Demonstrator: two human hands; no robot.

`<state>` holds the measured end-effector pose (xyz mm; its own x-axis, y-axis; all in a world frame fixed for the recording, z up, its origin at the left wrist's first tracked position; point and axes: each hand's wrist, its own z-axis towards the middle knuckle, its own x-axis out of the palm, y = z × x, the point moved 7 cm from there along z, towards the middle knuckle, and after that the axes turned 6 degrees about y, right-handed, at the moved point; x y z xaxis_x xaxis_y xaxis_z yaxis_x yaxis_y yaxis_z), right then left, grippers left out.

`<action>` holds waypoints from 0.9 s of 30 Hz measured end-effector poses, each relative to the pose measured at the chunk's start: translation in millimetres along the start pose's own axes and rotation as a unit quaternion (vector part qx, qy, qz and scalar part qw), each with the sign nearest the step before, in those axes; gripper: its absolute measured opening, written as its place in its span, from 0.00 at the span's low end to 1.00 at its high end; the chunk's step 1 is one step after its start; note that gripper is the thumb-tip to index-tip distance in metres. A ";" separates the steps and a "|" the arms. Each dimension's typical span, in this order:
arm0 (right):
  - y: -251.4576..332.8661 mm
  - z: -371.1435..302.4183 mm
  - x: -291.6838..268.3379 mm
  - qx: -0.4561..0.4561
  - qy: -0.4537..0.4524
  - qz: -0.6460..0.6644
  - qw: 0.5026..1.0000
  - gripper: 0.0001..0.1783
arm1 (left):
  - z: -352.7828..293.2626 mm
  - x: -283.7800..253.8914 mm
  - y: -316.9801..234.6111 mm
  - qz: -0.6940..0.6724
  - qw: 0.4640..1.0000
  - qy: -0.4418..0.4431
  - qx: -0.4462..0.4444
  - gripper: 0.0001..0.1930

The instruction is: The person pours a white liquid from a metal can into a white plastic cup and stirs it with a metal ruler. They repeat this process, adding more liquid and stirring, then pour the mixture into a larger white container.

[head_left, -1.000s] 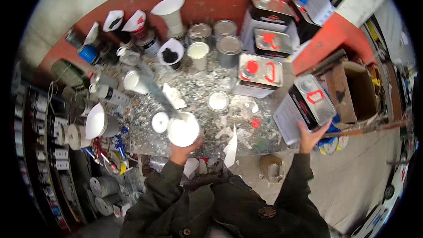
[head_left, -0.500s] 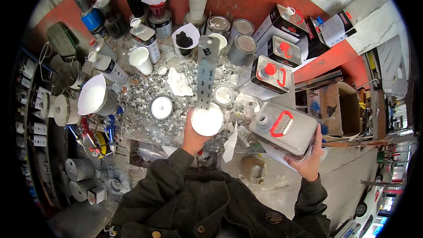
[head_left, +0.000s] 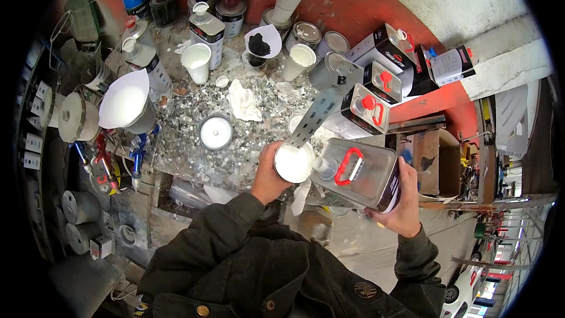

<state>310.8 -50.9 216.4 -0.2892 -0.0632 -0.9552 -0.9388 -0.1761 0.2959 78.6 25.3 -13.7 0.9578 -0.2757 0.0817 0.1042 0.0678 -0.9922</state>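
The left hand [head_left: 269,174] grasps a white cup [head_left: 292,168] of white liquid over the near part of the surface [head_left: 183,154], a slotted strip [head_left: 318,116] leaning in it toward the far right. Just right, the right hand [head_left: 403,203] grips a tilted, red-handled metal can [head_left: 374,171], its spout [head_left: 323,166] beside the cup's rim.

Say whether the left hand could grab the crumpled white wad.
Probably not: the left hand is wrapped around the cup, though nothing seems to stand between it and the wad.
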 end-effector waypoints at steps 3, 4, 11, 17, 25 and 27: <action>5.5 7.9 -2.1 -0.016 0.016 -0.025 0.999 0.70 | 0.1 -2.5 -3.1 0.016 1.000 -0.013 0.013 0.43; 7.4 10.1 -3.1 -0.021 0.020 -0.032 0.999 0.70 | 0.8 -3.8 -7.8 0.023 0.999 -0.018 0.022 0.43; 11.2 18.3 -6.5 -0.031 0.028 -0.043 0.998 0.70 | 3.5 -4.5 -6.3 0.034 0.999 -0.025 0.033 0.44; 13.5 22.9 -8.1 -0.039 0.029 -0.047 0.998 0.68 | 5.1 -2.9 -2.6 0.027 0.999 -0.019 0.026 0.44; 13.1 24.3 -8.7 -0.036 0.037 -0.050 0.997 0.68 | 6.2 -2.1 -4.3 0.026 0.999 -0.019 0.029 0.44; 12.1 24.1 -8.6 -0.038 0.037 -0.049 0.997 0.67 | 6.1 -1.7 -3.5 0.024 0.999 -0.018 0.027 0.44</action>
<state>297.4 -28.8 228.0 -0.1801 -0.1130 -0.9771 -0.9444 -0.2579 0.2039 78.2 31.4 -9.7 0.9710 -0.2358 0.0384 0.0711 0.1316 -0.9888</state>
